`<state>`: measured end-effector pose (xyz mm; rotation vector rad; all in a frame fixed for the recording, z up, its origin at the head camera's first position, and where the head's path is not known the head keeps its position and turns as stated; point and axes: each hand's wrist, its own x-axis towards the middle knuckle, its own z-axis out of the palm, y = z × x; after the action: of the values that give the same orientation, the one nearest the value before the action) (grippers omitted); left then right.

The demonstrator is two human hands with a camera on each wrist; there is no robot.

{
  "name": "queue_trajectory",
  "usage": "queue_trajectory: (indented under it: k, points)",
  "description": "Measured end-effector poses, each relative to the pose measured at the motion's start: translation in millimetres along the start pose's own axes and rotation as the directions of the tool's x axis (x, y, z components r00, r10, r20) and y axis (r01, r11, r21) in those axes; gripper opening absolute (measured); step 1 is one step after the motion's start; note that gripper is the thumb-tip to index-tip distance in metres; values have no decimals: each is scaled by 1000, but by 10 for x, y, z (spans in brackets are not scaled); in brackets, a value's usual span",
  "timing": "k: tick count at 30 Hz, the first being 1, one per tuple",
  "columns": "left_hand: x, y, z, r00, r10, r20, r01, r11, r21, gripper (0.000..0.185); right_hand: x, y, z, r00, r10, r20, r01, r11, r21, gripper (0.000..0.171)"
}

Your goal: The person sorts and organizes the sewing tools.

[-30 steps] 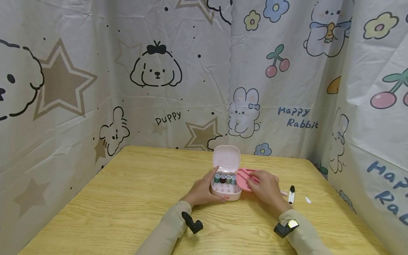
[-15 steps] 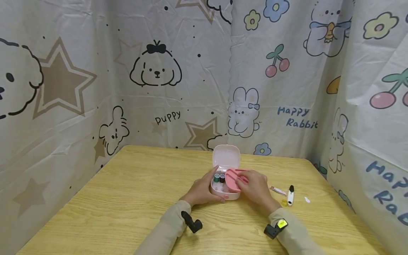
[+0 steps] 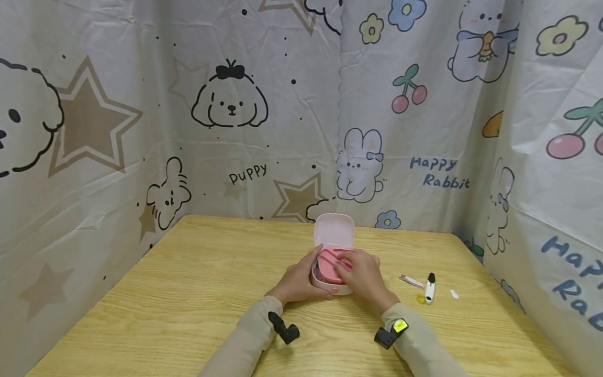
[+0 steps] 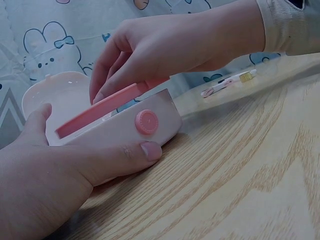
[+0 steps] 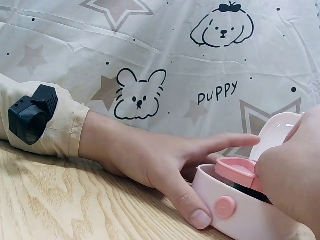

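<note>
A pale pink sewing box [image 3: 322, 285] stands on the table with its lid [image 3: 334, 230] raised. My left hand [image 3: 296, 280] holds it from the left, thumb along the front wall beside the round pink button [image 4: 147, 122]. My right hand [image 3: 365, 272] pinches a darker pink divided tray [image 3: 327, 266] between thumb and fingers. This tray lies over the box's opening, its left end at the rim in the right wrist view. Beneath it a sliver of dark green shows there; the rest of the inside is hidden.
On the table [image 3: 188, 314] to the right lie a slim pink-and-white item [image 3: 411, 281], a white tool with a black tip [image 3: 430, 289], a small yellow piece [image 3: 421, 298] and a small white piece [image 3: 454, 294]. Printed cloth curtains [image 3: 282, 131] stand round the table.
My right hand has carried the pink tray leftward from beside the box to over its opening, covering the thread spools. The left hand has stayed on the box.
</note>
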<state>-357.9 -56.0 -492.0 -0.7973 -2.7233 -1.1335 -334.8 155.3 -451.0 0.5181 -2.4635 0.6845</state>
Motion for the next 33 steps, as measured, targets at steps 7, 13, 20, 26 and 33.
queue_trajectory:
  k: [7,13,20,26,33]
  points:
    - [11,7,-17,1000,6,-3,-7,1000,-8,130,25,-47,50,1000,6,8,-6,1000,-25,17]
    - [-3,21,-34,1000,9,-3,-9,1000,4,130,33,-86,74,1000,-4,-2,4,999,-32,15]
    - [-27,30,-33,1000,13,-13,-13,1000,-3,129,28,-120,112,1000,-2,3,2,999,-50,15]
    - [-34,49,-39,1000,9,-14,-9,1000,-12,132,18,-130,123,1000,-1,7,1,998,-60,17]
    - [-31,45,-36,1000,2,-15,-2,1000,-14,136,10,-127,146,1000,9,3,-9,999,-53,16]
